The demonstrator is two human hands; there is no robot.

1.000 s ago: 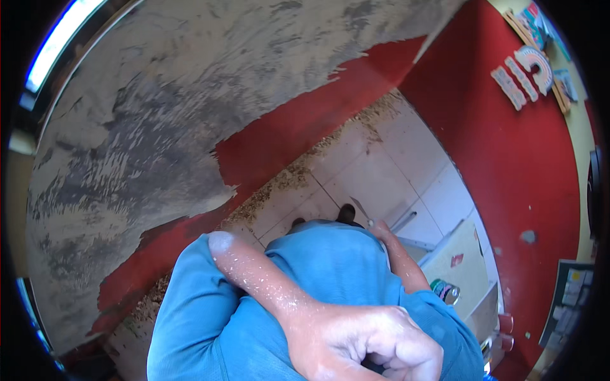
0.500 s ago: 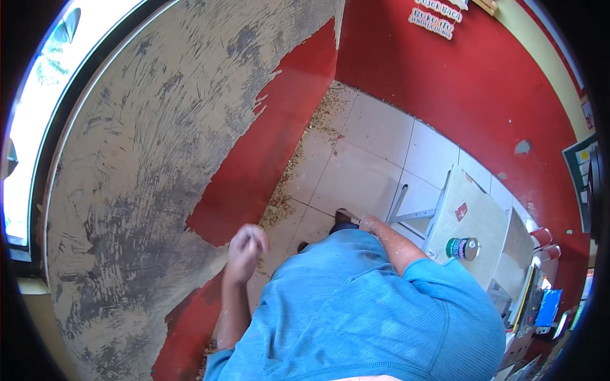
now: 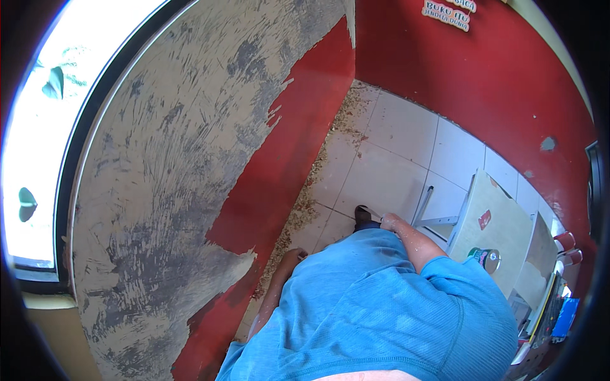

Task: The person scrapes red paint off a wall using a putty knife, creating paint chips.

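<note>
My left hand (image 3: 294, 255) hangs low beside my blue shirt (image 3: 356, 298), close to the foot of the left wall; its fingers are mostly hidden. My right hand (image 3: 392, 222) is in front of my body, by my dark trousers, and its fingers do not show clearly. I cannot make out anything in either hand. The left wall (image 3: 159, 209) is largely stripped to a rough beige and grey surface, while a jagged band of red paint (image 3: 273, 159) stays along its lower part. White specks dot my right forearm.
Paint flakes (image 3: 305, 213) litter the tiled floor (image 3: 387, 165) along the wall's foot. To my right, a pale table (image 3: 492, 216) with a metal leg carries a green tin can (image 3: 486, 259); red-and-white cups (image 3: 565, 247) stand beyond. A window (image 3: 38, 159) is at far left, a red wall (image 3: 464, 76) ahead.
My left hand has dropped from in front of the wall to beside my body. The view has shifted a little to the left; my right hand stays in front of my body.
</note>
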